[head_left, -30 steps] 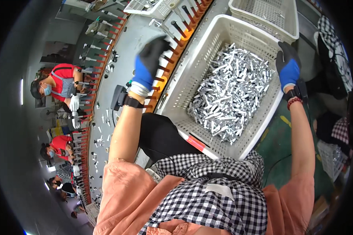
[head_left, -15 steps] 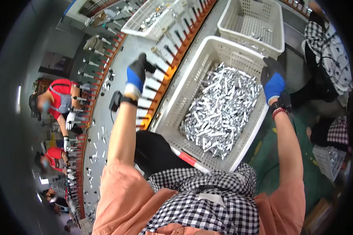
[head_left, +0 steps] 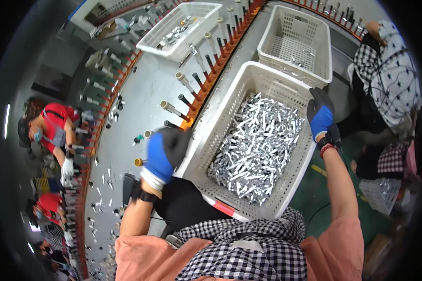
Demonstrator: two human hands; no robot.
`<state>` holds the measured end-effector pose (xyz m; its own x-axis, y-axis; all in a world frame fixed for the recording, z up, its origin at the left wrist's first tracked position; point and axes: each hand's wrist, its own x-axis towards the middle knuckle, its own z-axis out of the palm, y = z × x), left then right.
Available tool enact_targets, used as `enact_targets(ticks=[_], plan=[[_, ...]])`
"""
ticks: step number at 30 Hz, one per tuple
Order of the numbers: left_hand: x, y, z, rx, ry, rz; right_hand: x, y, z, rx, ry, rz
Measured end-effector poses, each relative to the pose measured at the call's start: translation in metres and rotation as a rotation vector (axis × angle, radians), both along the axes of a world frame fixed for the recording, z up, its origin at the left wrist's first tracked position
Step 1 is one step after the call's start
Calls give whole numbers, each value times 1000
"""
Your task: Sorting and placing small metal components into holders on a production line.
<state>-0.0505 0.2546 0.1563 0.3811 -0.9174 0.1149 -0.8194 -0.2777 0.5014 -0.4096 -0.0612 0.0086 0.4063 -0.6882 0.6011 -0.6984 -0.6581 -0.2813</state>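
Half a second ago our left hand [head_left: 168, 152] was out over the rail [head_left: 209, 86] of upright rods; now it has come toward us, to the near part of the left side of the parts crate [head_left: 221, 125]. Our right hand [head_left: 320, 113] has kept its place at the crate's far right corner. As we judge it, this shifts the work from the rods to the crate, which now sits between our two hands, though whether we mean to move it or only steady it does not show.

Our right fingers lie over the crate's rim, touching it; their undersides are hidden, so we cannot tell whether they are clenched on it or just resting. Our left fingers are blurred and turned away beside the crate's left rim; we cannot tell if they touch that rim, hold something or are released.

The loose silvery parts [head_left: 258, 147] lie heaped inside the crate, well apart from the fingers of both hands. The rail runs along the crate's left side, with the bench [head_left: 140, 93] and a pale tray [head_left: 176, 54] beyond it, while a second crate [head_left: 310, 35] stands just past the crate's far end.
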Motion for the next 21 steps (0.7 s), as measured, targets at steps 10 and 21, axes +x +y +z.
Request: enact_targets(ticks=[10,21], plan=[[-72,57,-46,-317,1346,-246,120,59,25,517,-306,391],[-71,103,-5,-685,1245,102,384,99,61,959,-296,1058]])
